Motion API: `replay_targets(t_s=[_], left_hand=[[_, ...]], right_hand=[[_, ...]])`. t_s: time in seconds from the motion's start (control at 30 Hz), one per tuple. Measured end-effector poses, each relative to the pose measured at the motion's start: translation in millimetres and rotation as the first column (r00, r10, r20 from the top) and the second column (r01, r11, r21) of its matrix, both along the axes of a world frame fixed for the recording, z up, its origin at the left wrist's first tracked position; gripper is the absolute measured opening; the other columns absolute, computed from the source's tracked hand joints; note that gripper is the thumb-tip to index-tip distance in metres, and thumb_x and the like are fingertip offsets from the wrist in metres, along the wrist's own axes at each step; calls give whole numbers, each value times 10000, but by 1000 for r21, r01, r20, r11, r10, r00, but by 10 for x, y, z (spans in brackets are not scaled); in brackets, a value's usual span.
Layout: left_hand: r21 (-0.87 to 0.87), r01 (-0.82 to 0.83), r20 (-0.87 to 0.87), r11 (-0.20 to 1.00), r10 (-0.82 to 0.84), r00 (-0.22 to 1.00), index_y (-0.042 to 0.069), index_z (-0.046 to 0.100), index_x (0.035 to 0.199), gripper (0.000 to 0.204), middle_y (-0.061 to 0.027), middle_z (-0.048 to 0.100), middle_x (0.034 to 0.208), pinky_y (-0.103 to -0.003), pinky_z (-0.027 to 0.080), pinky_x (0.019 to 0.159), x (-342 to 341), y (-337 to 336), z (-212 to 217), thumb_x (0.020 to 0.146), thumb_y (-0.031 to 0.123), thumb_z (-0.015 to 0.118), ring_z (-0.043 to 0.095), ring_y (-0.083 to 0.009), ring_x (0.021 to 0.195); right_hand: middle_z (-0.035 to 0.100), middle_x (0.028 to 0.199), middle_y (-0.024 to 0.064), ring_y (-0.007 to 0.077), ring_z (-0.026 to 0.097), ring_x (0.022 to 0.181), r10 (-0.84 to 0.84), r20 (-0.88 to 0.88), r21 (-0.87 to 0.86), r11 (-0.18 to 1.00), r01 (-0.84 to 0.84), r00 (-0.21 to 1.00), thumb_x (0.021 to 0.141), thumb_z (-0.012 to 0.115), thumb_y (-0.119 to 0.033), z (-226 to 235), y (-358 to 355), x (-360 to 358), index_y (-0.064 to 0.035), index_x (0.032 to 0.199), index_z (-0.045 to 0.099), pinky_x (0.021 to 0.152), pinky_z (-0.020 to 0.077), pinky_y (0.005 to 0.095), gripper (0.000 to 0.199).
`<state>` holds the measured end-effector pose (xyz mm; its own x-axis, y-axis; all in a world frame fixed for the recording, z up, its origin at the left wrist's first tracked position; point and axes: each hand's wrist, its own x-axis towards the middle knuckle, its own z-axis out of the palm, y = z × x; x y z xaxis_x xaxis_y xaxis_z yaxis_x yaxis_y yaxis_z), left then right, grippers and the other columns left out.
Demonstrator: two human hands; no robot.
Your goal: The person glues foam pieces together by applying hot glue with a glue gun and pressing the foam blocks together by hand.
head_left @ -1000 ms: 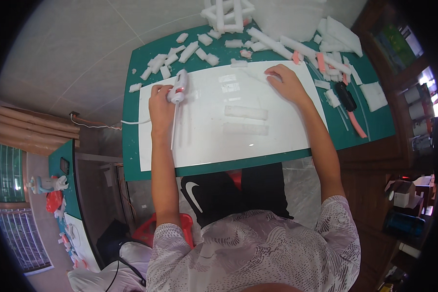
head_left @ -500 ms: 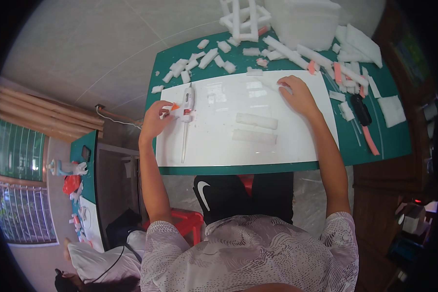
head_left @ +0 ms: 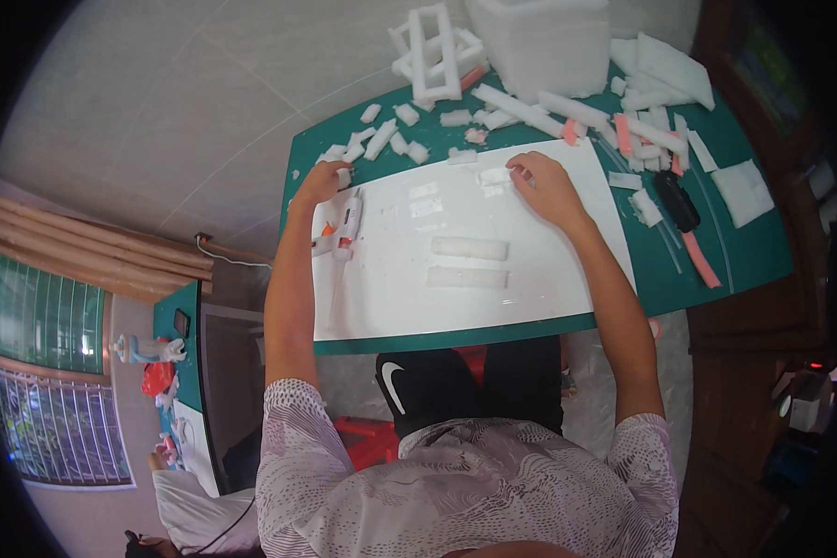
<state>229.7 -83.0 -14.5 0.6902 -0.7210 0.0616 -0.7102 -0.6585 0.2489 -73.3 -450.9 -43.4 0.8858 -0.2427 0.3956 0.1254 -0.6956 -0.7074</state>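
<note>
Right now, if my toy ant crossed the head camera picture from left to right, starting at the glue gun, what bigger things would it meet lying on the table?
White glue gun → two white foam strips → long black object → square white foam pad.

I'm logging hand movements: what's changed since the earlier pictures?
The left hand has let go of the glue gun, which rests on the board, and moved forward to the foam scraps. The right hand and both foam strips stayed about put.
</note>
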Motion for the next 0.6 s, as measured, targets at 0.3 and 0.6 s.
replay_targets(t_s=[0.3,0.6], left_hand=[[76,-48,154,996,36,987,65,756,947,238,-195,717,962,-422,509,817,-57,-283,123,848,39,540,679,-344,904],[36,-87,-87,996,90,992,90,659,1299,525,-162,721,984,-377,521,817,-499,-1342,159,952,484,639,687,-284,883]], right_hand=[[699,1009,152,306,687,902,8,-18,1,1000,-8,1000,925,654,-118,6,71,0,-42,1068,706,829,543,376,170],[701,1012,147,318,685,915,-3,-36,32,999,5,999,914,664,-115,0,8,-18,-34,1048,707,835,542,382,163]])
